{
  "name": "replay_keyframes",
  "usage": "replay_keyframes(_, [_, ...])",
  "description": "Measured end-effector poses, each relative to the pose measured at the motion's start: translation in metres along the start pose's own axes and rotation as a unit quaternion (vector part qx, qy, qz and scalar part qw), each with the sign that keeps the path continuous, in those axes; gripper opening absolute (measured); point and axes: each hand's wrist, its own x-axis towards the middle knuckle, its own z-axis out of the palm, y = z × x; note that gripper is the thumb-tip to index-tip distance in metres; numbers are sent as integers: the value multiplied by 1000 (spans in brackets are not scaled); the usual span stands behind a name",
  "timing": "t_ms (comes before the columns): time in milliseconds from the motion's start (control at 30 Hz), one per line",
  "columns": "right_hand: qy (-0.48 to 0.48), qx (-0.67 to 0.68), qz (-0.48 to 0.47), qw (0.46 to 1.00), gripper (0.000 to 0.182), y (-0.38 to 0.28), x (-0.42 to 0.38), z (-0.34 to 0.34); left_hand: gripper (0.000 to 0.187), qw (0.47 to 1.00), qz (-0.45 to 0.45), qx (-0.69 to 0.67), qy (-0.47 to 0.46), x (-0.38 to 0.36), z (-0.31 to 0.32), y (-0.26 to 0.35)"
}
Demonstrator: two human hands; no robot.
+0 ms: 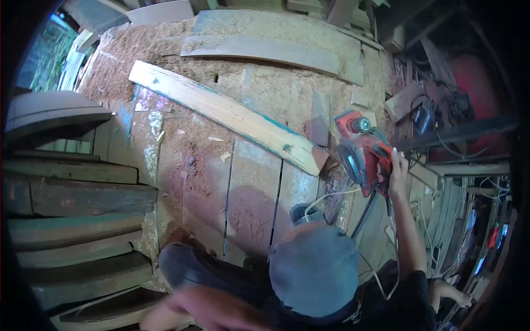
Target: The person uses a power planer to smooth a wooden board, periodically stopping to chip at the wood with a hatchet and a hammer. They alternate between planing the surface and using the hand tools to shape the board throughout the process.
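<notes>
My right hand is wrapped around the handle of a red and black electric hand planer. The tool is tilted, just off the right end of a long wooden plank. Pale bare wood shows along most of the plank, with blue-green paint left on its edges. It lies at a slant on the floorboards. At the bottom left my left arm is bent and smeared by motion; the fingers of that hand cannot be made out. A grey cap covers part of the lower view.
Thick timbers are stacked along the left. Another board lies at the back among sawdust and shavings. A pale cord loops near the planer. Tangled cables and a dark tool sit at the right.
</notes>
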Motion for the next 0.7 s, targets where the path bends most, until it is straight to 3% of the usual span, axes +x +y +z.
replay_keyframes(100, [-10, -29, 23, 999, 49, 28, -6, -19, 33, 987, 15, 102, 124, -35, -88, -2])
replay_keyframes(133, [-14, -31, 23, 999, 48, 35, -8, -22, 32, 956, -33, 96, 274, -63, -107, -32])
replay_keyframes(167, [-19, -35, 25, 999, 48, 42, -12, -26, 34, 844, -251, 162, 446, -47, -126, -30])
replay_keyframes(233, [3, -11, 33, 999, 49, 60, -18, -35, 50, 640, -288, 514, 494, -54, -190, -95])
replay_keyframes(300, [20, 13, 39, 999, 50, 71, -25, -37, 60, 526, -198, 655, 506, -53, -248, -151])
replay_keyframes(333, [38, 10, 46, 998, 50, 73, -29, -37, 60, 526, -200, 658, 501, -50, -269, -169])
replay_keyframes(400, [66, -7, 52, 996, 51, 76, -34, -38, 65, 440, -277, 705, 483, -36, -302, -190])
replay_keyframes(533, [75, -2, 67, 995, 54, 89, -41, -44, 68, 462, -281, 749, 383, -6, -321, -209])
replay_keyframes(700, [104, 28, 74, 991, 52, 85, -51, -40, 70, 484, -300, 741, 356, -22, -301, -222])
